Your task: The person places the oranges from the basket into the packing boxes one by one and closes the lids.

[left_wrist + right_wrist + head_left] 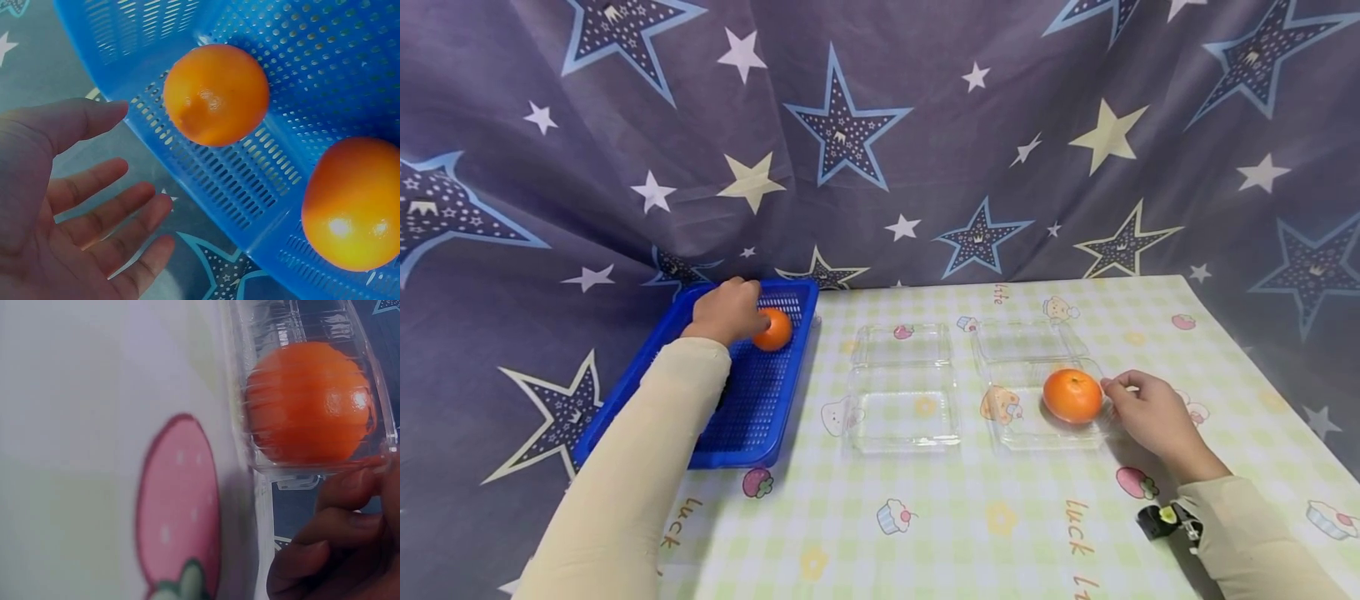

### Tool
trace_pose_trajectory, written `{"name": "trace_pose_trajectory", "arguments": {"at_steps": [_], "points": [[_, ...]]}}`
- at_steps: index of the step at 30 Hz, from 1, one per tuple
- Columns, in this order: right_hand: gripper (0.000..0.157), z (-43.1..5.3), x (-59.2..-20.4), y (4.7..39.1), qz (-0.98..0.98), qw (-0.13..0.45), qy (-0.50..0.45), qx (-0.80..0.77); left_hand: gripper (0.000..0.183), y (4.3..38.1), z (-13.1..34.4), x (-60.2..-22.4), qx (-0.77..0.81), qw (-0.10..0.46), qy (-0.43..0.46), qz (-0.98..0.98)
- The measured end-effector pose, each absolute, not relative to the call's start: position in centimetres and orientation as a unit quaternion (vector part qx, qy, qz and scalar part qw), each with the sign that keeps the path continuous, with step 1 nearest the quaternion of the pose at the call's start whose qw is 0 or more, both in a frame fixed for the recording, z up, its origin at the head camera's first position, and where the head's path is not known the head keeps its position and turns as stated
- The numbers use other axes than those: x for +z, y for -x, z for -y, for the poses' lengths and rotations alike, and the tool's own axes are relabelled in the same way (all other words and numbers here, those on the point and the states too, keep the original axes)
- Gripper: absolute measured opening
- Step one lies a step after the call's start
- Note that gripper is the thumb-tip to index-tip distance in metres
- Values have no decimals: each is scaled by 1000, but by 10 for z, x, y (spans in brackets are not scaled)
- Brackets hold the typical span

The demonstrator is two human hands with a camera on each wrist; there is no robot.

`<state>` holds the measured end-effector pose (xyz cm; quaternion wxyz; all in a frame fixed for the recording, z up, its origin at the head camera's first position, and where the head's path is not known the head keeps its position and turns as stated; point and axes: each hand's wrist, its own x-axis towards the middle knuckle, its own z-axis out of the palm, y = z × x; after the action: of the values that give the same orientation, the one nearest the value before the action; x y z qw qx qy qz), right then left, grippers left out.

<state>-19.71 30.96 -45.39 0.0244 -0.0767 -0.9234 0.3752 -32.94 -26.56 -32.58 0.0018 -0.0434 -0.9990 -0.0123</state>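
Observation:
My left hand (727,311) is over the back of a blue plastic basket (752,457), close beside an orange (772,330). In the left wrist view its fingers are spread and hold nothing, and a second orange (355,206) lies in the basket; my hand and arm hide that one in the head view. On the right, another orange (1072,396) sits in the front half of an opened clear plastic clamshell box (1022,440). My right hand (1153,417) pinches this box's right rim between thumb and fingers, with the other fingers curled.
A second clear clamshell box (902,448) lies opened between the basket and the first box. All stand on a checked tablecloth (955,542) with printed pictures. A dark star-patterned curtain (880,225) hangs right behind the table. A small black device (1159,520) sits at my right wrist.

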Motion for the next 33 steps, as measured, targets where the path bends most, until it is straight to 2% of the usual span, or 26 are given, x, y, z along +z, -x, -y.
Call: {"name": "trace_pose_trajectory", "arguments": {"at_steps": [16, 24, 33], "points": [[48, -311, -456, 196, 921, 31, 75, 380, 55, 346, 265, -346, -3, -23, 50, 998], [47, -311, -457, 196, 921, 30, 83, 379, 46, 348, 265, -351, -4, -26, 59, 998], [48, -313, -455, 194, 922, 30, 79, 378, 62, 353, 267, -358, -5, -46, 49, 998]]}}
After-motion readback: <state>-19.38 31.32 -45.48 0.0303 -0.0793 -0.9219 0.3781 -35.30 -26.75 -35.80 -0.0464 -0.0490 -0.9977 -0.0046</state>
